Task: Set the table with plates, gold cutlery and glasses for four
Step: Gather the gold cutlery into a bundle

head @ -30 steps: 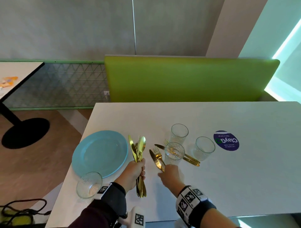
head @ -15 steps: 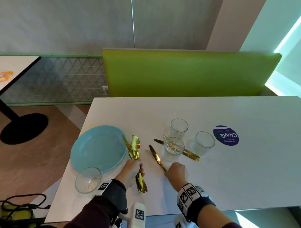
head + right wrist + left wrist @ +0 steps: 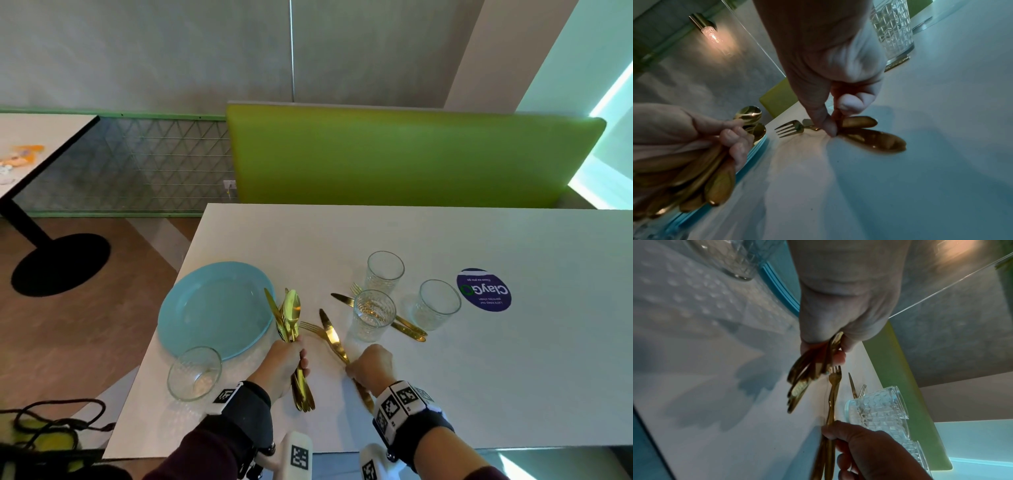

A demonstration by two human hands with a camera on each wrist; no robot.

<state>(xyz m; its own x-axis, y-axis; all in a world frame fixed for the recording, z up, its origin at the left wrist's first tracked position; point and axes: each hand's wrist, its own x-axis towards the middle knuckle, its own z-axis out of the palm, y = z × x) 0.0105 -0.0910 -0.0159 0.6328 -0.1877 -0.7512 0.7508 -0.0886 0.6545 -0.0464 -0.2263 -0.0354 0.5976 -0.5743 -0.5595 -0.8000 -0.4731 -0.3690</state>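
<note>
Since the earlier frames, a fork [image 3: 310, 328] had come to lie flat on the table [image 3: 513, 359] beside the knife [image 3: 329, 332], where a second before only the knife showed, and the right hand had drawn back toward the near edge.

At the far left, a clear glass [image 3: 194, 373] stood near the table's corner, just in front of the blue plate [image 3: 214, 308]. Next came the left hand [image 3: 282, 366], its fingers curled tight around a bundle of gold cutlery [image 3: 291, 318], spoon bowl and blade tips rising against the plate's right rim, handles fanning out below the fist. Right of it, the right hand [image 3: 368, 363] pinched the handles of the fork and knife between thumb and forefinger, the other fingers tucked under. Beyond stood three patterned glasses [image 3: 373, 315], the middle one resting over a second fork and knife [image 3: 404, 325], then a round purple sticker [image 3: 483, 290].

The risk seemed to be twofold. The bundle was gripped mid-length with loose handles splayed, so a slackened fist could spill pieces onto the plate. The pinched pair lay crossed and close to the nearest glass, so a careless swing might knock it.

All the cutlery looked polished, bright gold and slippery, catching the light along blades and bowls.
</note>
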